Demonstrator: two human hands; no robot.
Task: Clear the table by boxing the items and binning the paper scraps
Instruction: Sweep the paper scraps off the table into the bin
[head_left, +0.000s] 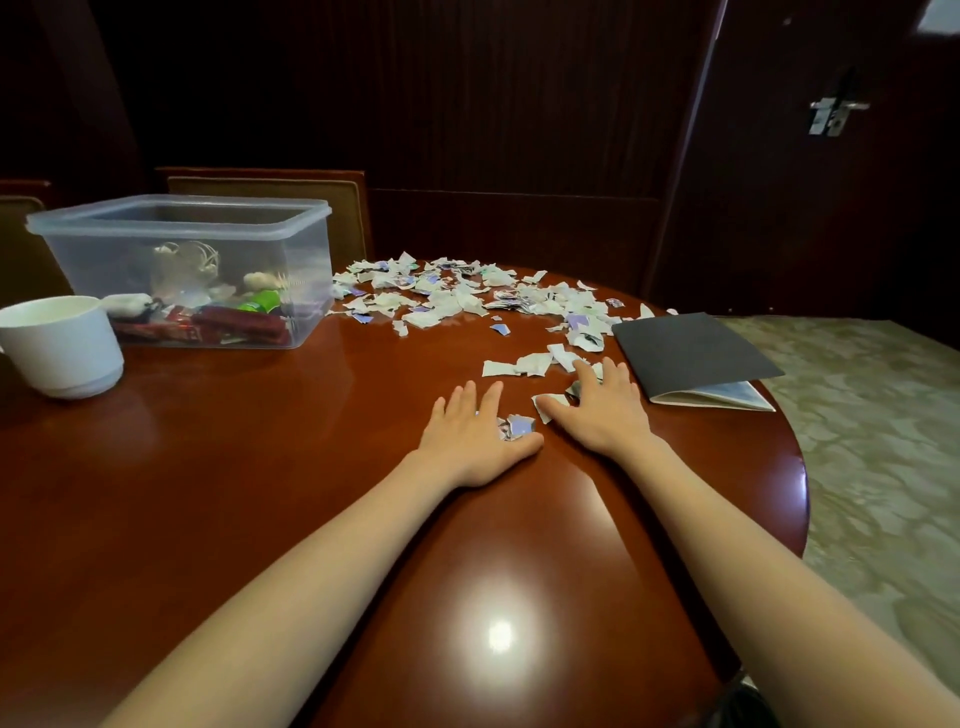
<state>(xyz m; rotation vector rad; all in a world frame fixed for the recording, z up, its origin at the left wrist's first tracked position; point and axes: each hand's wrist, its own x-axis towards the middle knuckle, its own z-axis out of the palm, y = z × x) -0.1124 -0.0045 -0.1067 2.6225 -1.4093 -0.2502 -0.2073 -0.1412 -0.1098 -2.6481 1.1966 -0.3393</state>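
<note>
Many torn paper scraps lie scattered over the far middle of the round wooden table. My left hand lies flat, palm down, with a few scraps tucked by its thumb. My right hand also rests flat with fingers spread over scraps near the table's right side. A clear plastic box at the far left holds snack packets and small items.
A white cup stands at the left edge beside the box. A black folder with papers inside lies at the right edge. Chairs stand behind the table; patterned carpet lies to the right.
</note>
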